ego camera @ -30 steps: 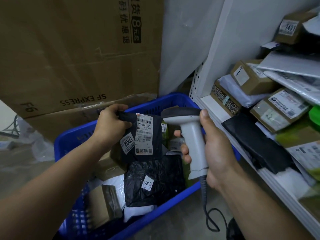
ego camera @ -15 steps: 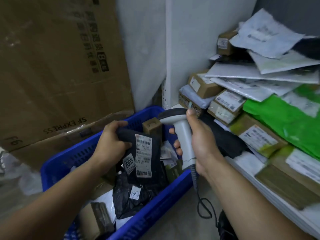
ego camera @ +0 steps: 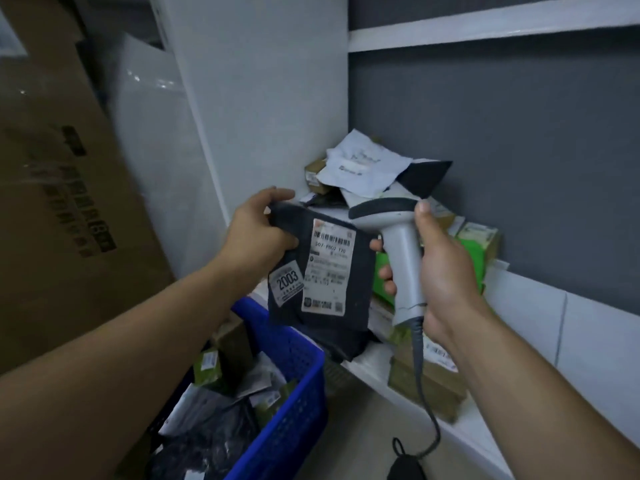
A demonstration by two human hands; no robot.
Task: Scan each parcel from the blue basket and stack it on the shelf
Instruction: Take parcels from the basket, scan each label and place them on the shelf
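Observation:
My left hand grips the top left corner of a black parcel that bears a white barcode label and a "2003" sticker. The parcel hangs in the air above the right rim of the blue basket and in front of the white shelf. My right hand is wrapped round the handle of a grey barcode scanner, right beside the parcel's right edge. The scanner's head sits level with the label's top. A pile of parcels lies on the shelf behind.
The basket holds several more parcels, black, white and green. Large cardboard boxes lean against the wall on the left. A white shelf upright rises behind my left hand. The scanner's cable hangs down to the floor. Green parcels lie behind the scanner.
Both hands rose and swung right, from over the basket to in front of the shelf. The black parcel left the basket area and the scanner stayed beside it.

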